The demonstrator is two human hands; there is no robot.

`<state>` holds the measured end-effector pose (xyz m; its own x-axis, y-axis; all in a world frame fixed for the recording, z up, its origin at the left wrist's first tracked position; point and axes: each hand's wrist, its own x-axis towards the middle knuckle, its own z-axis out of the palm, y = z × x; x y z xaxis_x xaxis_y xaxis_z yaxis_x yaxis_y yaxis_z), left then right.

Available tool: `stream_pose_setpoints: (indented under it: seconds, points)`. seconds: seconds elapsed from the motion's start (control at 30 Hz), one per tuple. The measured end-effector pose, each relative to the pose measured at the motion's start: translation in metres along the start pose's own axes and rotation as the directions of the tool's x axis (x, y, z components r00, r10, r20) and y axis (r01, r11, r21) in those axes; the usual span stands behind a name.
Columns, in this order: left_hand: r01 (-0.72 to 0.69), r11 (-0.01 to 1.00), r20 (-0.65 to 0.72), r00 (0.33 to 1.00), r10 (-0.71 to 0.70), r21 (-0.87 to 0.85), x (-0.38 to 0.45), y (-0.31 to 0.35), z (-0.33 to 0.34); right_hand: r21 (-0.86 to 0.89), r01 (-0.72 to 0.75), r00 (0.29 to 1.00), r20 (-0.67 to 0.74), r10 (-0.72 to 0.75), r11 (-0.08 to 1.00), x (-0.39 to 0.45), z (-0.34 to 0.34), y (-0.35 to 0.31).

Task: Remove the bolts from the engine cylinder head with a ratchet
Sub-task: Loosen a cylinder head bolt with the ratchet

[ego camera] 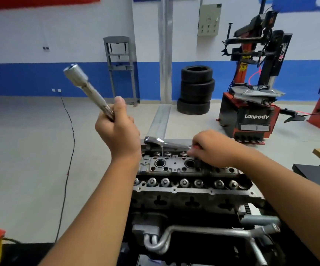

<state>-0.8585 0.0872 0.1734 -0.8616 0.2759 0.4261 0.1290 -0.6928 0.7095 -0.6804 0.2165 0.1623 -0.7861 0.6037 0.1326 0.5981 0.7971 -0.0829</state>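
At far left, a black power cable [69,131] trails down across the pale floor, well apart from the work. Next rightward, the left hand [116,127] is raised clear of the engine, its fingers wrapped round the knurled lower end of a long chromed steel socket extension [87,89], which tilts up and to the left with the socket's open mouth uppermost. This bar is rigid and moderately heavy; polished chrome is slippery if oily, so the knurled band is the correct place to hold it. Below and right of that hand sits the grey cast-metal engine cylinder head [189,181], low in the middle of the view, with a row of round bolt heads [184,182] along its near side. Lying along its far edge is a chromed ratchet handle [163,144] — the right hand [213,150] grips its grip end, fingers curled round it. Seated bolts are likely to resist before breaking loose — pull from the end of the handle, squarely. Beyond stand stacked black tyres [195,91] and a red-and-black tyre-changing machine [255,112].
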Motion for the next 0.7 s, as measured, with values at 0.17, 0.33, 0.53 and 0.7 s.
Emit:
stream_pose_setpoints:
  seconds: [0.17,0.33,0.53,0.7]
  points:
    - [0.119,0.99,0.204,0.974,-0.1,-0.082,0.01,-0.034,0.024,0.808,-0.079,0.943,-0.13,0.307,0.583,-0.03,0.001,0.046]
    - [0.215,0.965,0.464,0.846,-0.262,0.153,0.001,-0.081,0.04,0.997,0.06,0.916,-0.073,0.394,0.043,-0.007,-0.013,0.062]
    - [0.235,0.952,0.491,0.817,-0.303,0.196,-0.006,-0.095,0.045,0.983,0.155,0.887,-0.093,0.452,-0.102,-0.015,-0.014,0.09]
    - [0.164,0.967,0.493,0.836,-0.241,0.195,-0.008,-0.098,0.042,0.961,0.136,0.908,-0.024,0.418,-0.24,-0.023,-0.029,0.077]
